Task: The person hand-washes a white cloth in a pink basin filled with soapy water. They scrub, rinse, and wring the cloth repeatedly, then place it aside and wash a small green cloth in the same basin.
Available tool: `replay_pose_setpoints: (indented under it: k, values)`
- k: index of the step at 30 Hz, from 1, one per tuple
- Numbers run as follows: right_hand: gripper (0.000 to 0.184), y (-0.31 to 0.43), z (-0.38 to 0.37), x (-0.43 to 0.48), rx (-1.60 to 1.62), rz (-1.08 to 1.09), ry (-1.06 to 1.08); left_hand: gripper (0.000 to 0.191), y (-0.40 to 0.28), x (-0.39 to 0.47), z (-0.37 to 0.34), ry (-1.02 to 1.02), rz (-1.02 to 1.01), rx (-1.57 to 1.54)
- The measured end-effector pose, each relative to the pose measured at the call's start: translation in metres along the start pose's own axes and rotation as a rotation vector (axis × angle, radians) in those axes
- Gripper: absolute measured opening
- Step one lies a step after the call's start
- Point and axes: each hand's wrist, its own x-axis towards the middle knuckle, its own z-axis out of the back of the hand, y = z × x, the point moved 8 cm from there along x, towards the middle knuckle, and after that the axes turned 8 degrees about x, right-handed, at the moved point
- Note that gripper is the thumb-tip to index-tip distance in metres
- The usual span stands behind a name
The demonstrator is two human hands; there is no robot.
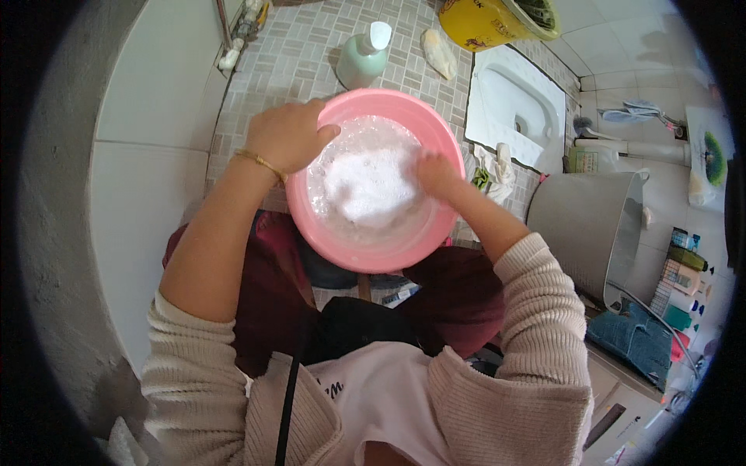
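Observation:
A pink plastic basin [373,262] stands in front of me, holding sudsy water and a white foamy mass [370,183] that looks like wet cloth. My left hand [291,137] rests over the basin's upper left rim, its thumb pointing inward and its fingertips partly hidden. On the right, inside the basin, my right hand [437,175] is blurred and touches the edge of the white mass; whether its fingers close on it is unclear. Just beyond the far rim is a pale green pump bottle [361,61] with a white top.
Right of the basin lie crumpled white cloths [501,175], a white squat toilet [513,108] and a large grey tub [583,227]. A yellow bucket [478,23] and a small plastic bag [438,54] are farther off. A tiled wall [151,192] rises at the left.

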Motion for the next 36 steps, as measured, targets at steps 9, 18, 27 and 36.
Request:
replay_pose_setpoints:
  k: [9,18,27,36]
  values:
    - [0.029,0.027,-0.045,-0.043,0.859,-0.287,0.038,0.046,0.003,-0.002,0.011,-0.139,-0.068,-0.06]
    - [0.023,0.201,0.006,0.032,2.399,-0.33,-0.392,0.042,-0.011,-0.009,0.015,-0.165,-0.098,-0.049]
    - [0.02,0.129,-0.02,-0.032,1.242,-0.202,0.067,0.04,-0.009,-0.007,0.015,-0.121,-0.067,-0.051]
    - [0.027,0.087,-0.05,-0.006,2.561,-0.707,-0.135,0.041,-0.022,0.0,0.012,-0.064,-0.071,-0.006]
